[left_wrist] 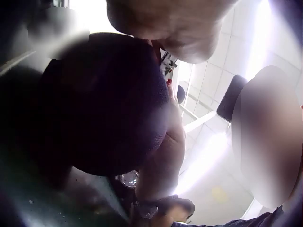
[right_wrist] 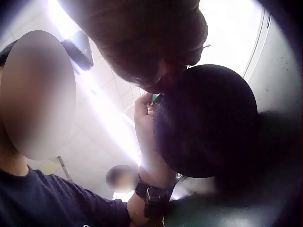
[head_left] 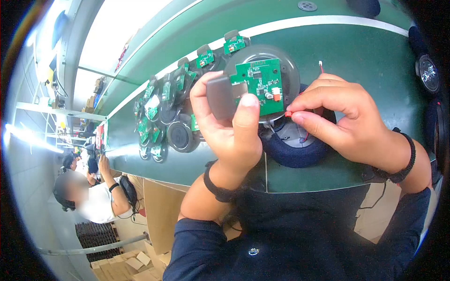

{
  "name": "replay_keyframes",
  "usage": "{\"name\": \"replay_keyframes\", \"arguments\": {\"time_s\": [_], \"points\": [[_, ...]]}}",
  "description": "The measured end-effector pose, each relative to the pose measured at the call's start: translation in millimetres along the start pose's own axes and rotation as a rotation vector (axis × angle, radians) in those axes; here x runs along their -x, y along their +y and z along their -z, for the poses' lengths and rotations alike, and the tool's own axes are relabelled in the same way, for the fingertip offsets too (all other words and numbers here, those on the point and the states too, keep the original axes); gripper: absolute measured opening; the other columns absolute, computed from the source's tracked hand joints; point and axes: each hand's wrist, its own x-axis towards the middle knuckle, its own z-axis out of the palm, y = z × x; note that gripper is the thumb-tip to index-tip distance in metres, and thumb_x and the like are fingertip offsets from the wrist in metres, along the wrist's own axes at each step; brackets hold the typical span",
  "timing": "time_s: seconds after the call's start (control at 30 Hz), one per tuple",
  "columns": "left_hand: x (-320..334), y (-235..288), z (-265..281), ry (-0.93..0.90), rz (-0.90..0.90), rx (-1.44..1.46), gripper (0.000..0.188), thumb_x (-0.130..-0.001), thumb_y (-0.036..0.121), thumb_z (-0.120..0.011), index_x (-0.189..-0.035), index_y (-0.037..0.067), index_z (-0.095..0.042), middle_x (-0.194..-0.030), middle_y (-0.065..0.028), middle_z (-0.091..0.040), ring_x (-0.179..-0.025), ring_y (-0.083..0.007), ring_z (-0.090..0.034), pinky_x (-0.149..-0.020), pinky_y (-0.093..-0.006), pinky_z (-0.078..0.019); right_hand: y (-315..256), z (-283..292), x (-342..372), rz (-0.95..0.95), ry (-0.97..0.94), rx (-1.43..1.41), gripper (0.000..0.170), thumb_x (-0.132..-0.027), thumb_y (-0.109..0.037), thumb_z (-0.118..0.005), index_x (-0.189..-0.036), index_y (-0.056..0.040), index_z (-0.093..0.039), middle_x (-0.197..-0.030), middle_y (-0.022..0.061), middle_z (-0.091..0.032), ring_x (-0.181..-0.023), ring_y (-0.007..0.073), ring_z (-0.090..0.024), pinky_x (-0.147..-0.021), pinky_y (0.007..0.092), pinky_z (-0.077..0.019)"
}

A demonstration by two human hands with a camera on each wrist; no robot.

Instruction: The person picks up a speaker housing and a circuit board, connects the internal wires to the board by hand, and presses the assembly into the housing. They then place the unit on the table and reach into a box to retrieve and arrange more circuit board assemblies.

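Note:
My left hand (head_left: 234,136) grips a dark grey plastic tab (head_left: 218,97) between thumb and fingers. Beside the thumb, a green circuit board (head_left: 257,78) faces up, with a small white-and-orange socket (head_left: 276,94) near its right edge. A round grey cover (head_left: 290,70) shows behind the board. Just right of the board's lower corner, my right hand (head_left: 349,110) pinches a tiny red connector (head_left: 288,114) between thumb and index finger. Below both hands lies a round, navy padded piece (head_left: 300,157), its inside partly hidden by them; its dark underside (right_wrist: 208,123) fills much of the right wrist view.
Several grey round parts with green boards stand in rows to the left on the green table (head_left: 370,51), among them a round disc (head_left: 182,136). A thin wire with a white plug (head_left: 320,63) rises behind the right hand. Dark round pieces line the right edge. Another person (head_left: 93,199) sits at left.

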Motion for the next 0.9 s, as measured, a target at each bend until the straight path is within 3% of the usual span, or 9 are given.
{"name": "replay_keyframes", "arguments": {"time_s": [0.13,0.3,0.43,0.5,0.6,0.73,0.8,0.9], "points": [[1.1,12.3,-13.1,0.028,-0.006,0.034,0.065,-0.084,0.010,-0.066,-0.141,0.000,-0.037,-0.113,-0.0098,-0.058,-0.097,-0.0162,-0.059,-0.087,-0.0303,-0.0493,2.9,-0.9,3.9,-0.028,0.027,0.029,0.011,-0.082,-0.002,-0.072,-0.092,-0.0016,-0.071,-0.087,0.0070,-0.070,-0.075,0.0184,-0.059,-0.070,0.0309,-0.0466],[3.0,10.3,-6.1,-0.014,-0.008,-0.023,0.056,-0.086,0.013,-0.065,-0.135,-0.005,-0.045,-0.114,-0.0100,-0.057,-0.099,-0.0161,-0.058,-0.089,-0.0298,-0.0482,5.7,-3.5,3.8,0.130,0.076,0.144,0.013,-0.079,0.000,-0.073,-0.091,-0.0022,-0.068,-0.086,0.0072,-0.069,-0.074,0.0212,-0.059,-0.069,0.0322,-0.0461],[4.1,7.9,-3.6,0.001,-0.124,-0.174,0.055,-0.085,0.015,-0.066,-0.132,-0.004,-0.046,-0.118,-0.0122,-0.055,-0.103,-0.0176,-0.057,-0.091,-0.0315,-0.0467,4.1,-3.9,5.5,0.130,0.095,0.159,0.009,-0.082,-0.001,-0.070,-0.090,-0.0013,-0.066,-0.086,0.0090,-0.067,-0.076,0.0230,-0.059,-0.071,0.0332,-0.0458],[4.6,6.1,-0.9,0.011,-0.145,-0.181,0.055,-0.084,0.015,-0.067,-0.132,-0.003,-0.046,-0.120,-0.0132,-0.055,-0.104,-0.0184,-0.056,-0.092,-0.0322,-0.0463,3.6,-4.8,7.6,0.089,0.110,0.163,0.005,-0.085,-0.002,-0.067,-0.089,0.0001,-0.063,-0.088,0.0104,-0.062,-0.079,0.0232,-0.057,-0.074,0.0332,-0.0447],[7.8,1.5,6.7,-0.136,-0.273,-0.194,0.062,-0.084,0.014,-0.067,-0.136,-0.004,-0.040,-0.123,-0.0168,-0.053,-0.107,-0.0221,-0.057,-0.093,-0.0346,-0.0469,0.1,-6.0,11.4,-0.035,0.103,0.044,0.005,-0.088,-0.004,-0.064,-0.088,-0.0002,-0.062,-0.086,0.0097,-0.057,-0.081,0.0231,-0.055,-0.075,0.0322,-0.0433],[9.6,0.6,4.9,-0.189,-0.369,-0.199,0.062,-0.085,0.015,-0.068,-0.136,-0.005,-0.039,-0.124,-0.0178,-0.052,-0.107,-0.0242,-0.058,-0.090,-0.0356,-0.0502,-2.9,2.9,11.4,-0.036,0.039,0.036,0.005,-0.088,-0.006,-0.065,-0.087,-0.0011,-0.062,-0.084,0.0077,-0.054,-0.080,0.0218,-0.053,-0.075,0.0304,-0.0421],[10.2,-0.2,4.2,-0.201,-0.392,-0.227,0.062,-0.085,0.015,-0.068,-0.136,-0.005,-0.039,-0.124,-0.0178,-0.052,-0.106,-0.0237,-0.058,-0.089,-0.0352,-0.0502,-3.1,9.3,9.5,-0.168,-0.062,-0.028,0.006,-0.088,-0.007,-0.066,-0.086,-0.0019,-0.063,-0.085,0.0075,-0.052,-0.082,0.0205,-0.052,-0.076,0.0292,-0.0413],[12.5,1.5,2.1,-0.193,-0.371,-0.232,0.062,-0.085,0.015,-0.068,-0.136,-0.005,-0.039,-0.124,-0.0177,-0.052,-0.106,-0.0230,-0.058,-0.089,-0.0340,-0.0501,-5.7,12.4,6.6,-0.285,-0.067,-0.086,0.008,-0.087,-0.007,-0.067,-0.084,-0.0015,-0.063,-0.087,0.0080,-0.052,-0.083,0.0195,-0.052,-0.077,0.0285,-0.0406]]}}
